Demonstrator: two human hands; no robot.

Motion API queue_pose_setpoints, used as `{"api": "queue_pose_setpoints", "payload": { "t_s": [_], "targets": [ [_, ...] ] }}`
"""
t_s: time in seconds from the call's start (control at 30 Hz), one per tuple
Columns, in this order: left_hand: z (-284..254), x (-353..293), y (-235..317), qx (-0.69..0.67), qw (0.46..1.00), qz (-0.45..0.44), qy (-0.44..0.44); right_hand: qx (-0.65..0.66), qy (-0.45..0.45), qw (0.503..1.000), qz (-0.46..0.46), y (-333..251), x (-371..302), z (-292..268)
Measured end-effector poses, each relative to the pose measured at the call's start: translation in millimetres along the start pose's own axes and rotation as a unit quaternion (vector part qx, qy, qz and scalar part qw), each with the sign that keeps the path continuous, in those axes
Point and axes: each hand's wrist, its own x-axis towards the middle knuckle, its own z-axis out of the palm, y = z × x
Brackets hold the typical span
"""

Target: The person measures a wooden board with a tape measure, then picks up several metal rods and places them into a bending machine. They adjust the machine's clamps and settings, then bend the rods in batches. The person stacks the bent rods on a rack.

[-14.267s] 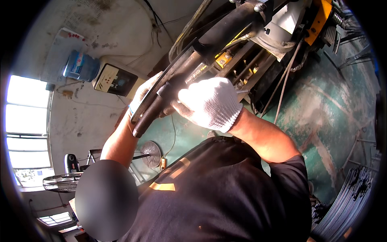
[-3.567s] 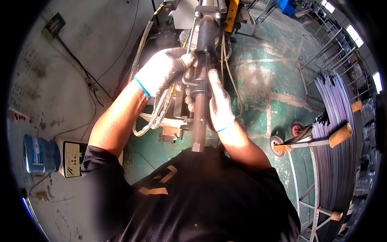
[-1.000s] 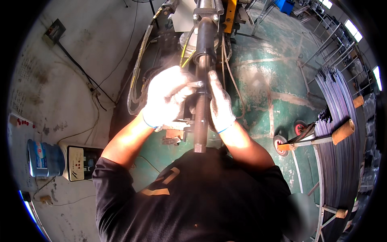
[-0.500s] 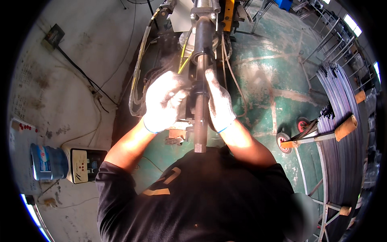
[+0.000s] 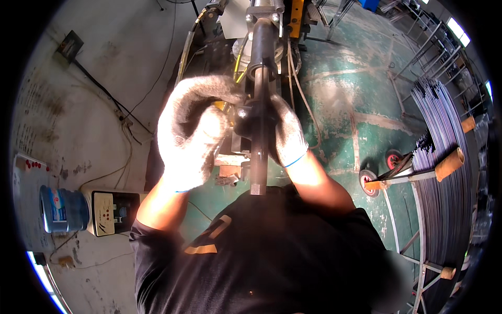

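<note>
Both gloved hands sit close on a dark steel bar [image 5: 259, 141] that runs away from the person's chest toward a machine, its squared near end hanging free just above the black shirt. Half a second ago the left hand [image 5: 191, 133] lay flatter against the bar's side; now it has risen and curled, fingers arched over toward a small bolt or collar at the bar's clamp, closed around that fitting as far as the glove lets me judge. The right hand [image 5: 286, 133] has hardly shifted: it wraps the bar from the other side, fingers shut on it and steadying it. That change reads as the left hand moving from bracing to working the fitting, while the bar itself has stayed in line. Beyond the hands the bar enters the machine head [image 5: 264, 15], with yellow and grey hoses [image 5: 293, 78] looping beside it. Farther right, a bundle of thin steel rods [image 5: 444, 136] lies on a wheeled rack over the green floor [image 5: 345, 104]; a water jug [image 5: 64, 209] stands far left.
</note>
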Motion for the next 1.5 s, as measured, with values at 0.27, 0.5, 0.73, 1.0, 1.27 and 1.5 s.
{"api": "queue_pose_setpoints", "payload": {
  "t_s": [0.27, 0.5, 0.73, 1.0, 1.27, 1.5],
  "targets": [
    [20.5, 4.6, -13.4, -0.096, 0.995, 0.004, 0.0, -0.018, 0.015, 1.0, -0.015, 4.6, 7.6, 6.6],
    [35.7, 9.8, -15.8, -0.145, 0.989, 0.02, 0.035, 0.091, -0.025, 0.995, -0.003, 8.4, 16.1, -18.0],
    [47.7, 8.2, 3.5, -0.085, 0.995, -0.026, 0.052, 0.042, 0.038, 0.998, -0.016, 9.8, 17.6, -4.2],
    [47.9, -11.3, -4.3, -0.034, 0.996, 0.064, 0.042, -0.046, 0.039, 0.995, -0.082, 14.5, 21.8, -14.6],
    [51.2, -20.3, -13.7, -0.044, 0.991, 0.117, 0.058, -0.044, 0.006, 0.994, -0.101, 12.5, 18.4, -12.5],
    [48.3, -19.7, -10.8, -0.047, 0.993, 0.09, 0.061, -0.051, 0.003, 0.994, -0.095, 10.6, 18.2, -14.6]
  ]
}}
